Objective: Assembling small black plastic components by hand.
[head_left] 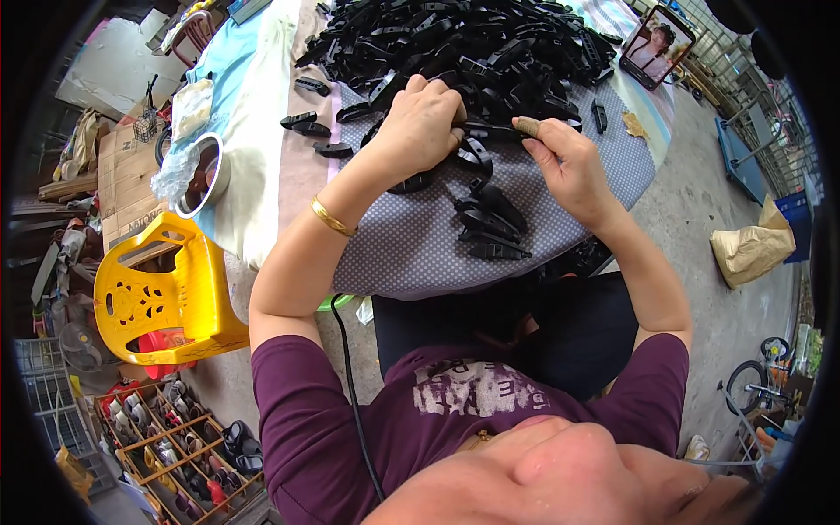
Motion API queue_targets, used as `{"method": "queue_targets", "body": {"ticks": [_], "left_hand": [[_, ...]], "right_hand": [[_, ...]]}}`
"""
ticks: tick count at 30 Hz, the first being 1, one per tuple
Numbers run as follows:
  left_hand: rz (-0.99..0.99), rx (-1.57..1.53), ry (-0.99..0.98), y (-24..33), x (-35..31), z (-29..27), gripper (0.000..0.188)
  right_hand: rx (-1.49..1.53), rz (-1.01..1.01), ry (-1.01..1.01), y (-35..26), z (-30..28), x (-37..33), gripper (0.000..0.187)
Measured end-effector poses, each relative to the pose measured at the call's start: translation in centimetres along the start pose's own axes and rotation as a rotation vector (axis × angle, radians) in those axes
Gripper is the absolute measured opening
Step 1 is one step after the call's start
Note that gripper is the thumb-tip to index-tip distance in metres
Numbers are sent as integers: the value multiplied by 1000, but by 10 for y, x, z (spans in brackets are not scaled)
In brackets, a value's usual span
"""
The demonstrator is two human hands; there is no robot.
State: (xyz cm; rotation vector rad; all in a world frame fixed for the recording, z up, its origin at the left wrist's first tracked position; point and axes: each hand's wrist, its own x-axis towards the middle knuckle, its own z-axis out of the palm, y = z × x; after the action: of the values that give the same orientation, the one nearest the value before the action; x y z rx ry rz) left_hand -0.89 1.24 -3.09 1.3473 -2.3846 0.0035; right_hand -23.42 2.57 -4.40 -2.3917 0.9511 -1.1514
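Observation:
Black plastic parts point(472, 44) lie in a large heap on the far side of the table, long and narrow with small cut-outs. My left hand point(422, 127) is at the near edge of the heap, fingers curled round one end of a black plastic part point(494, 131). The other end of that part is between the thumb and index finger of my right hand point(564, 166); a tan covering wraps that index fingertip. Below the hands, a small group of black parts point(492, 219) rests on the dotted grey cloth point(385, 254). My left fingertips are partly hidden.
Several loose parts point(311, 124) lie left of the heap. A phone point(658, 48) showing a person stands at the far right, near a dry leaf point(634, 125). Left are a metal bowl point(210, 179) and a yellow chair point(171, 289). A paper sack point(752, 245) stands on the floor.

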Motion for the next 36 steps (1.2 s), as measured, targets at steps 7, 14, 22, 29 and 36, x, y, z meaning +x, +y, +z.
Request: {"method": "queue_targets", "body": {"ticks": [7, 14, 22, 29, 36], "left_hand": [[-66, -385, 179, 17, -6, -6, 18], [-387, -768, -110, 32, -12, -21, 25], [-177, -689, 41, 39, -19, -12, 35], [96, -530, 151, 40, -23, -12, 29], [169, -485, 134, 48, -27, -15, 24]], "right_hand": [[-27, -114, 49, -7, 3, 2, 22], [-213, -306, 117, -17, 1, 1, 27], [-222, -243, 84, -23, -2, -2, 28], [-250, -227, 88, -38, -14, 6, 40], [-162, -147, -209, -27, -26, -3, 31]]}}
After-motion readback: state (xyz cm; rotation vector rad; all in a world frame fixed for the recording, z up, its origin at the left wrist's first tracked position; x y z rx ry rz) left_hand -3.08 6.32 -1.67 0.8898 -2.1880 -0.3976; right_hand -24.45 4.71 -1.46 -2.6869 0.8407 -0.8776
